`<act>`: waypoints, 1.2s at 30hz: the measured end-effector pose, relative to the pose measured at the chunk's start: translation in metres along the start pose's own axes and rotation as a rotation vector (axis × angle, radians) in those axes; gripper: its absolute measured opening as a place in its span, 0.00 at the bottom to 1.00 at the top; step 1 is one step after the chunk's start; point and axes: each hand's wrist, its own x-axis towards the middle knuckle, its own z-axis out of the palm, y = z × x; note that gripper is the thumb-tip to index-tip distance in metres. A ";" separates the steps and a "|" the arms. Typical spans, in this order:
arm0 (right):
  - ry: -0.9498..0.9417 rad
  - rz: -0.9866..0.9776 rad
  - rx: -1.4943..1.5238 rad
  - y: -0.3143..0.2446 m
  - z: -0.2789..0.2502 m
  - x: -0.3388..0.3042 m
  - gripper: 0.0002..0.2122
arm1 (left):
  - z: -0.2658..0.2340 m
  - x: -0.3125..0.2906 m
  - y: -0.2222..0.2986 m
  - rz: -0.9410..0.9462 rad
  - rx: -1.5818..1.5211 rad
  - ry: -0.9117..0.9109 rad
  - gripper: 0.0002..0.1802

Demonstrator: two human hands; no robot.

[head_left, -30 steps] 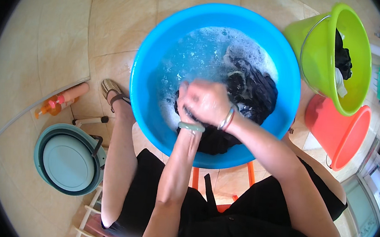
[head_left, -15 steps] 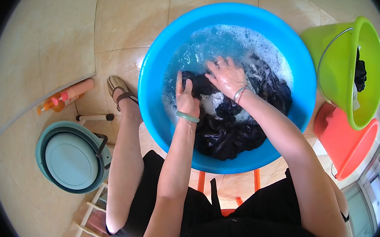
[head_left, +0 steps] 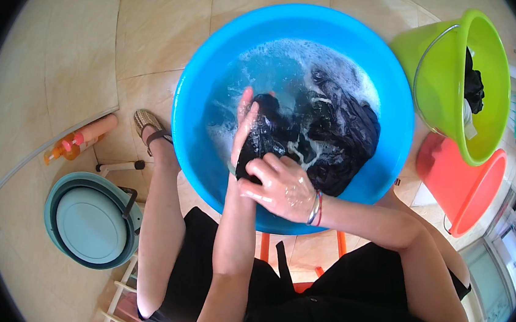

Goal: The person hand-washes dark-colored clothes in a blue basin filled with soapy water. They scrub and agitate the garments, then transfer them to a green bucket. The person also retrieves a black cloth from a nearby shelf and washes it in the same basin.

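Note:
A large blue basin holds sudsy water and a soaked black cloth, bunched mostly along the right side. My left hand is at the basin's left part, its visible fingers stretched out away from me. A wet fold of the black cloth lies across its palm and reaches down to the wrist, partly covering the hand. Close by that wrist, my right hand has its fingers curled on the edge of this fold. Whitish foam streaks run over the cloth between the hands and the main heap.
Right of the basin stand a lime-green bucket with dark and white cloth inside and a red bucket. At left are a grey-green collapsible tub and several pink and orange bottles. Orange stool legs show below the basin.
My right hand has come from the basin's middle toward me and left, closing on the cloth at my left wrist. More cloth now covers my left palm. The view has shifted slightly.

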 end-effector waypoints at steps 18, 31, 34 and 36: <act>0.319 0.253 0.290 0.036 0.004 0.032 0.06 | -0.032 -0.022 -0.036 0.127 0.043 0.122 0.17; 0.063 0.443 -0.212 0.156 0.059 0.023 0.20 | -0.030 0.032 0.006 0.102 0.325 0.377 0.30; -0.265 0.487 -0.287 0.156 0.071 0.026 0.19 | -0.060 0.046 0.000 0.092 0.331 0.336 0.32; -0.291 0.665 -0.178 0.173 0.070 0.033 0.20 | -0.060 0.050 -0.010 0.079 0.283 0.334 0.32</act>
